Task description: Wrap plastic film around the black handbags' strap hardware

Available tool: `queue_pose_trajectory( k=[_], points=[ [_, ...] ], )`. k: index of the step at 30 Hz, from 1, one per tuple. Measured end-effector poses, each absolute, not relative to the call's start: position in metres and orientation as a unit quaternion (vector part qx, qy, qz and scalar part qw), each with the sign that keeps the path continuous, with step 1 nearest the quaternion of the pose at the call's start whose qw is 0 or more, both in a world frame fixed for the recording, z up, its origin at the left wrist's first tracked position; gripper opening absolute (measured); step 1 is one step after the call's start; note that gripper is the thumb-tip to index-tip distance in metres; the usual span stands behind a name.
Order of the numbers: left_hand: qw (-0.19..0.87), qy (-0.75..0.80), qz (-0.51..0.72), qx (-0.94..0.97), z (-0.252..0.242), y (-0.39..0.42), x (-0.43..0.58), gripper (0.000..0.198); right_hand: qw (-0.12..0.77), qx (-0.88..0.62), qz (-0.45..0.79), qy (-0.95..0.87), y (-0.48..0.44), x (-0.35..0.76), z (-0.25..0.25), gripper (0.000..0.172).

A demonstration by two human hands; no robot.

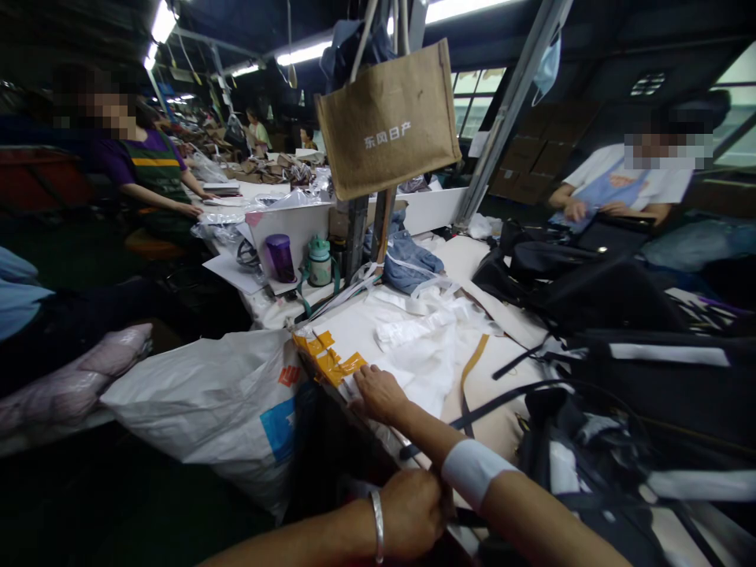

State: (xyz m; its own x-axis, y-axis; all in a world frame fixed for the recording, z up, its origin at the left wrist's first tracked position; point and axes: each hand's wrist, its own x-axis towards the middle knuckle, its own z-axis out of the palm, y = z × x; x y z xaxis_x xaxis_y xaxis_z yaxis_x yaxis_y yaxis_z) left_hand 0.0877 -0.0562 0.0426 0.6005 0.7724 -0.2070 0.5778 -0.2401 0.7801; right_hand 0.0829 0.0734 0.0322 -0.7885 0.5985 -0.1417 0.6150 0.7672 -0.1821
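Observation:
My right hand (381, 395) reaches to the table's near-left edge, beside strips of orange tape (331, 356) stuck along that edge. Its fingers are bent down over something whitish at the rim, too small to make out. A white band (477, 472) wraps the right forearm. Closer to me, my left hand (412, 512), with a silver bracelet on the wrist, is closed in a fist below the table edge; what it grips, if anything, is hidden. White plastic film (425, 346) lies on the table past my right hand, with a tan strap (473, 366) to its right.
A large white woven sack (218, 394) hangs left of the table. Black bags (626, 378) pile up at the right. A brown tote bag (390, 118) hangs ahead from a post. A purple cup (280, 258) and a green bottle (320, 261) stand behind. Other people work left and right.

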Motion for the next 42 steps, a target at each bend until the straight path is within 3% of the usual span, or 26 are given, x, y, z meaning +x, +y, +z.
queue_pose_trajectory(
  k=[3,12,20,26,33,38,42],
  points=[
    [0.461,0.445,0.117,0.759,0.041,-0.055,0.080,0.017,0.048,0.350,-0.131,0.926,0.077,0.076,0.026,0.022],
    [0.333,0.474,0.137,0.804,0.047,-0.047,0.075,0.017,0.001,0.463,-0.225,0.857,0.106,0.119,0.030,0.019],
    [0.452,0.495,0.253,0.698,0.040,-0.051,0.069,0.014,-0.051,0.455,-0.419,0.784,0.110,0.165,0.022,0.021],
    [0.460,0.535,0.299,0.643,0.033,-0.044,0.071,0.013,-0.125,0.504,-0.418,0.745,0.101,0.197,0.033,0.012],
    [0.393,0.551,0.349,0.648,0.033,-0.045,0.073,0.015,-0.161,0.455,-0.582,0.654,0.067,0.233,0.048,0.025],
    [0.314,0.520,0.429,0.669,0.037,-0.044,0.077,0.013,-0.117,0.385,-0.691,0.600,0.053,0.258,0.059,0.036],
    [0.347,0.470,0.432,0.687,0.041,-0.043,0.077,0.012,-0.103,0.322,-0.748,0.572,0.047,0.266,0.073,0.035]
  ],
)
